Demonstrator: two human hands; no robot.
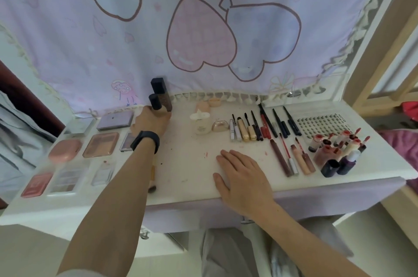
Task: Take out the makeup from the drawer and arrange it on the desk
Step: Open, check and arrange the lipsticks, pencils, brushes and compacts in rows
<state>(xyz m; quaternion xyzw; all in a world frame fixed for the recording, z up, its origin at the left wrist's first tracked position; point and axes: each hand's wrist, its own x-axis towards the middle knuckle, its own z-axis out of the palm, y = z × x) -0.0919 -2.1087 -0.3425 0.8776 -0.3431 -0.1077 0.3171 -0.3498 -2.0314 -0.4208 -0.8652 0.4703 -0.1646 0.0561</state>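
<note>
My left hand (151, 123) reaches to the back of the white desk (187, 163) and grips a dark-capped foundation bottle (155, 102) standing upright. A taller dark bottle (161, 92) stands just behind it. My right hand (243, 176) rests flat on the desk near the front edge, fingers straight, holding nothing. Palettes and compacts (100, 144) lie in rows at the left. Mascaras and pencils (260, 127) lie side by side right of centre. Lip glosses (291, 156) and small bottles (339, 152) sit at the right.
A cream bottle (202, 124) and a gold case (220, 125) stand at mid-desk. A false-lash tray (323, 124) lies at the back right. A lilac curtain (203, 27) hangs behind the desk. A wooden frame (384, 61) rises at the right. A brush (152, 182) lies under my left forearm.
</note>
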